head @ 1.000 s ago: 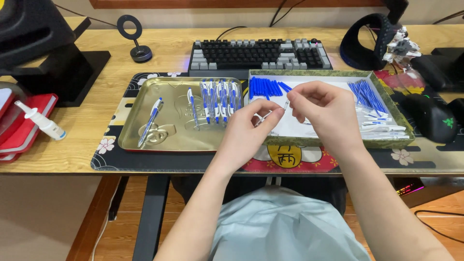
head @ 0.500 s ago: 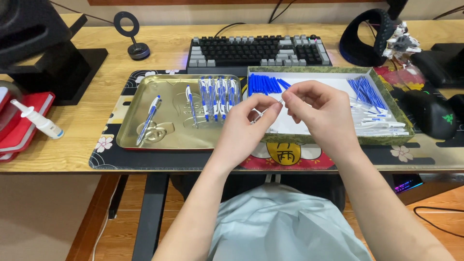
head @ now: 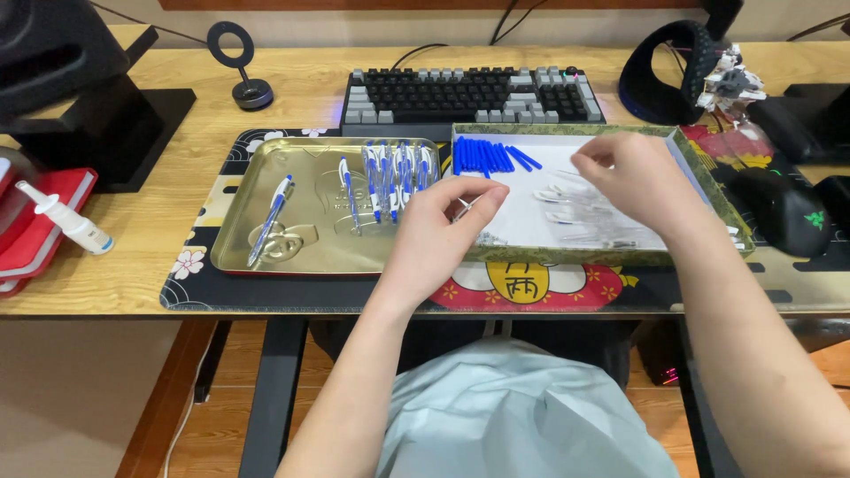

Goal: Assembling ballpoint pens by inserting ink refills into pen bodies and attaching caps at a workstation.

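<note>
My left hand (head: pixel 443 232) hovers at the seam between the two trays, pinching a small metal pen spring (head: pixel 464 205) between thumb and fingertips. My right hand (head: pixel 639 180) reaches over the green-rimmed box (head: pixel 567 131), fingers curled above clear pen barrels (head: pixel 575 217) on its white floor; whether it holds anything is hidden. A row of blue pen refills (head: pixel 489 157) lies at the box's back left. The gold metal tray (head: pixel 232 232) on the left holds several blue-and-white pens (head: pixel 390 177) and one apart (head: pixel 270 217).
A grey-and-black keyboard (head: pixel 474 95) sits behind the trays on a patterned desk mat (head: pixel 190 288). A black mouse (head: pixel 788 211) lies at the right, a headset (head: pixel 677 71) behind it. A white spray bottle (head: pixel 64 221) and red book (head: pixel 35 239) lie far left.
My two hands were together over the trays' seam; the right hand has moved away to the right over the box, while the left stays in place holding the spring.
</note>
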